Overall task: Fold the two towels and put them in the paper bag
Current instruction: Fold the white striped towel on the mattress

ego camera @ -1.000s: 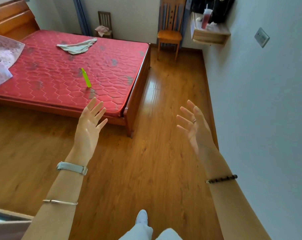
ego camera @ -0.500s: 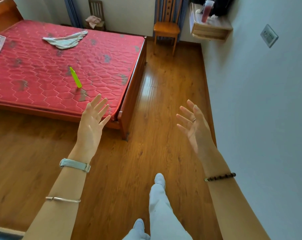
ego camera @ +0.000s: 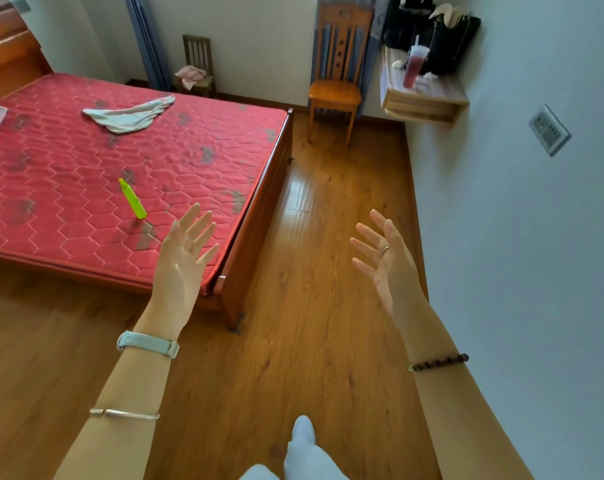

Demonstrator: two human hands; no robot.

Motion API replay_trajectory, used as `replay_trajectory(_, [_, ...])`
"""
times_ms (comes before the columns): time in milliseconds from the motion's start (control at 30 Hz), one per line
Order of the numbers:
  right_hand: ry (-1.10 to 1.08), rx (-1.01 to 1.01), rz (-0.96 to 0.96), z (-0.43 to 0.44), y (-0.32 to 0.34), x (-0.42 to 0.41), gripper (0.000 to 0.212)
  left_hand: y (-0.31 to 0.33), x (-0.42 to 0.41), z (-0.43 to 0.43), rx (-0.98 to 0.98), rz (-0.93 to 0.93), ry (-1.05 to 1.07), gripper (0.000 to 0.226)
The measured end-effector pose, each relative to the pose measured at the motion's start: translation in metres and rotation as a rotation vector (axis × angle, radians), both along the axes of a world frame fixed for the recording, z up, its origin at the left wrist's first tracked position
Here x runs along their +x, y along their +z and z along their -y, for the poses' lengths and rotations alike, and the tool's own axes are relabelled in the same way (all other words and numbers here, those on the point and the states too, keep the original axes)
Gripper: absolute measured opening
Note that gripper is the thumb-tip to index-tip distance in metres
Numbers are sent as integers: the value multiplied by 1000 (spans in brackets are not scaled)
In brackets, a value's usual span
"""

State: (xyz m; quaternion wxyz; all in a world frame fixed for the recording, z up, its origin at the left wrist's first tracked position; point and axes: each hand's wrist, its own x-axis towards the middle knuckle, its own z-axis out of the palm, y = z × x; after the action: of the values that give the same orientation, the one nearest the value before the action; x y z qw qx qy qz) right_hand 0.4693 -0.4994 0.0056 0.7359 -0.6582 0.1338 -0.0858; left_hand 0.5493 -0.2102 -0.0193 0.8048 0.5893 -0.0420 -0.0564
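At the bottom edge, over the wooden floor (ego camera: pixel 293 341), we saw one white shoe (ego camera: pixel 303 429) and both forearms raised. Left hand (ego camera: pixel 182 261): grip slack, fingers spread straight, holding nothing, over the bed's near corner. Right hand (ego camera: pixel 385 265): same, fingers splayed, empty, near the wall. Further out, a green marker (ego camera: pixel 133 199) lay on the red bed (ego camera: pixel 224 161). Beyond it, a pale towel (ego camera: pixel 129 114) lay crumpled and unfolded near the bed's far edge, well apart from both hands. Farthest, a pink cloth (ego camera: pixel 189 73) sat on a small chair (ego camera: pixel 197 50) by the wall; we guessed it was the second towel but could not confirm. No paper bag was in view. Risks, as we judged them: folding on the bed could roll the marker into the cloth; the pink cloth might be the wrong item; with the bag unseen, the put-away step could stall.
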Motion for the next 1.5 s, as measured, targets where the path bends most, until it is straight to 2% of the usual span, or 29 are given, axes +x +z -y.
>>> replay_trajectory(300, [11,11,15,66,3,84,91,9,75,61,-11,22,32,49])
replay_trajectory(433, [7,38,14,84,3,124,58,11,113,78,-20,30,39,52])
replay_trajectory(500, [2,39,11,93,1,145,55,11,133,86,-16,39,32,54])
replay_trajectory(667, [-1,38,18,112,3,205,64,15,193,105,-20,58,23,86])
replay_trajectory(767, [1,46,30,123,3,250,66,14,239,116,-23,53,28,74])
replay_trajectory(867, [-9,38,28,133,8,297,93,12,290,126,-14,51,25,55])
replay_trajectory(933, [-23,30,29,138,11,329,99,15,325,132,-6,46,20,52])
replay_trajectory(1033, [-39,26,22,148,15,370,91,19,374,142,-6,46,5,52])
replay_trajectory(1133, [-69,32,17,160,14,403,65,21,413,156,2,51,-21,52])
replay_trajectory(1200, [-78,32,-1,167,11,421,63,20,431,165,0,45,-31,54])
replay_trajectory(1300, [-78,34,-11,176,8,444,68,16,455,175,-5,39,-36,55])
replay_trajectory(1433, [-70,51,-19,189,3,479,95,13,486,187,-11,31,-27,54])
replay_trajectory(1500, [-62,48,-19,196,2,499,99,13,503,195,-8,29,-21,53])
